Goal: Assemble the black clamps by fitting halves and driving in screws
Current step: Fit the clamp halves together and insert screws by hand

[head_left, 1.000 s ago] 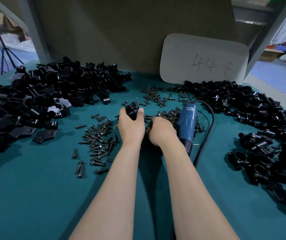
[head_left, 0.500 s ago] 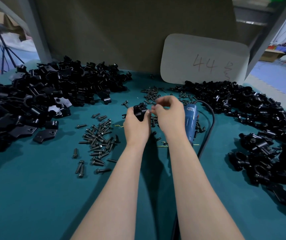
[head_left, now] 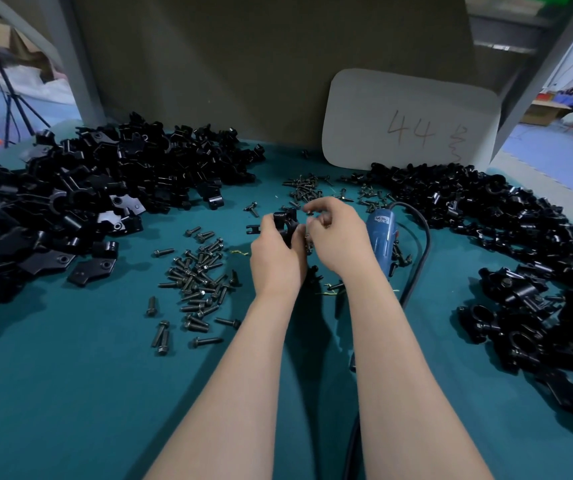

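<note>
A: Right, far left on the teal table (head_left: 70, 393), a big heap of loose clamp halves (head_left: 80, 202) spreads back toward the wall.

B: And just right of it, a scatter of screws (head_left: 198, 282) lies flat on the cloth, between that heap and the arms.

A: Centre now: the left hand (head_left: 276, 261) is wrapped around a black clamp (head_left: 287, 221), held up off the table, thumb on its near-left side, fingers behind.

B: The right hand (head_left: 342, 242) sits just beside it, fingertips pinched together next to the clamp's right edge. Something small and dark shows at the pinch, too blurred to name.

A: Just right of that hand, the blue electric screwdriver (head_left: 380, 244) lies on the table, its black cord (head_left: 420, 258) looping round toward the front edge.

B: More screws (head_left: 304, 188) sit behind the hands, and leaning on the wall, a grey card (head_left: 410, 119) reads "44".

A: Far right, the pile of assembled clamps (head_left: 520, 258) curves down the table's side.
</note>
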